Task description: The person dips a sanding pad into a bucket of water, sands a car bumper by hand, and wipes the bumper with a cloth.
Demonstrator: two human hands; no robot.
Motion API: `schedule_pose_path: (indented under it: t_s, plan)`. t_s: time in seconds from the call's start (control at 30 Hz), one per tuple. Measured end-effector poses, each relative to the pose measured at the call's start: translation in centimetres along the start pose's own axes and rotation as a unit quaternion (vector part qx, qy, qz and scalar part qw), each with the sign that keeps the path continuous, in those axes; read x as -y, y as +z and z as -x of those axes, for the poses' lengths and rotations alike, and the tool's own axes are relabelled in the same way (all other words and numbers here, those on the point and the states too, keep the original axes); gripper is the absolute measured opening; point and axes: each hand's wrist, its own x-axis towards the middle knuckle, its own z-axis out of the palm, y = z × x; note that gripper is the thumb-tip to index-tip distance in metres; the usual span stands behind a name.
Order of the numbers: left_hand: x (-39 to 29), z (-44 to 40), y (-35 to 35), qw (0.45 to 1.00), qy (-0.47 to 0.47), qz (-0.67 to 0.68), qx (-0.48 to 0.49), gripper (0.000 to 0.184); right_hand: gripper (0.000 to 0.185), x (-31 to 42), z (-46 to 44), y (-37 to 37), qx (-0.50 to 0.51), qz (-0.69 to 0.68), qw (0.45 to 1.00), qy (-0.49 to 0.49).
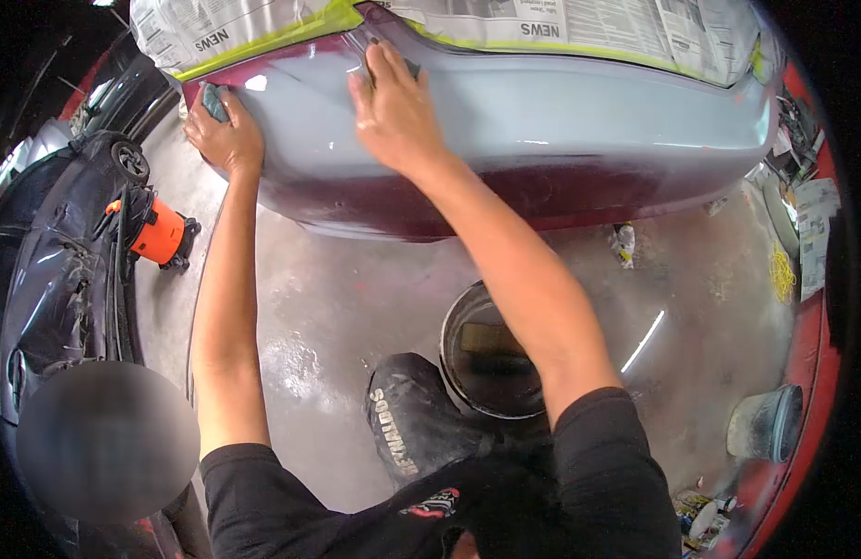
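Note:
A car bumper (579, 112), coated grey over maroon paint and wet-looking in places, spans the upper middle. At its left end, my left hand (227, 140) grips a grey-green sponge-like pad (214, 102) between thumb and fingers. My right hand (398, 107) presses on the grey surface near the upper edge, fingers pointing away from me. The dark edge of a small pad (413, 69) shows beside its fingers; the rest is hidden beneath them. Newspaper masking (616, 26) with yellow-green tape (263, 42) borders the bumper's upper side.
A dark bucket (446, 359) holding liquid and a brownish block stands on the wet floor (309, 298) below my right arm. An orange vacuum (158, 233) is at left beside a dark car (53, 261). A grey bucket (761, 424) and yellow cord (781, 275) lie right.

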Motion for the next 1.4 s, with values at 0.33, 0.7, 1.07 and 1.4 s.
schedule_pose_path:
  t_s: [0.33,0.7,1.07,1.4]
  plan:
    - [-0.3,0.2,0.1,1.000,-0.009,0.001,-0.002,0.041,0.042,2.1,0.3,-0.2,-0.024,0.033,0.999,-0.028]
    - [-0.2,0.1,-0.1,1.000,-0.006,0.010,0.000,0.042,0.046,2.1,0.9,-1.1,-0.015,0.066,0.998,-0.014]
    - [0.2,0.6,-0.1,1.000,-0.012,-0.014,-0.003,0.043,0.039,1.7,0.0,-2.8,0.090,0.052,0.993,0.065]
    - [-0.9,0.3,-0.2,0.998,-0.047,-0.031,-0.007,0.036,0.050,1.7,-0.3,-0.2,0.027,0.044,0.998,0.020]
